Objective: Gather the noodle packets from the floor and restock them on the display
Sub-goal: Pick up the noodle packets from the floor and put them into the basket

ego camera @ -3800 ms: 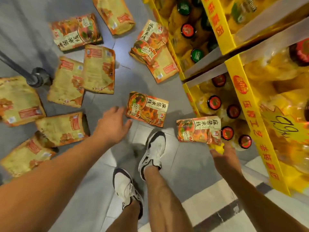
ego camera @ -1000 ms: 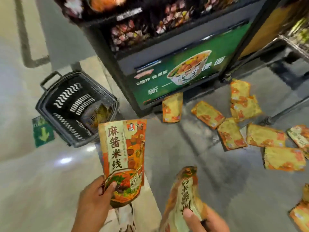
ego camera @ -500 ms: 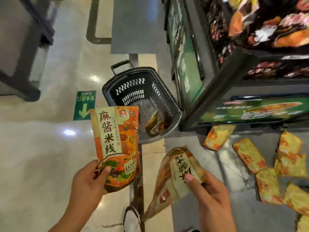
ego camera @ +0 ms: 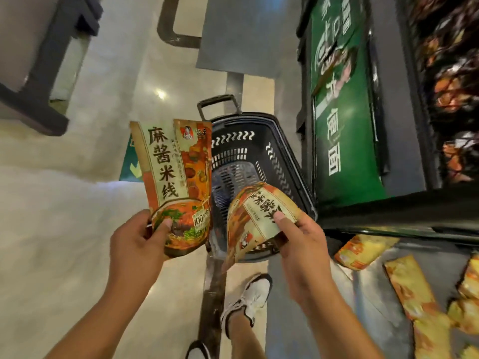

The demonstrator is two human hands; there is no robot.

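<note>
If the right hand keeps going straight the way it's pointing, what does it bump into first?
Probably the black basket. The right hand, gripping a noodle packet, points up and ahead, over the basket's open top. Depth is hard to judge from one view, so it might pass above the rim.

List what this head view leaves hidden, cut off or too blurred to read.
- Basket floor: covered by the two packets, the left hand holding one, the right hand the other; contents unknowable.
- Floor packets: blurred, cut by the right edge; no count possible.
- Display shelf: goods smeared by motion.
</note>
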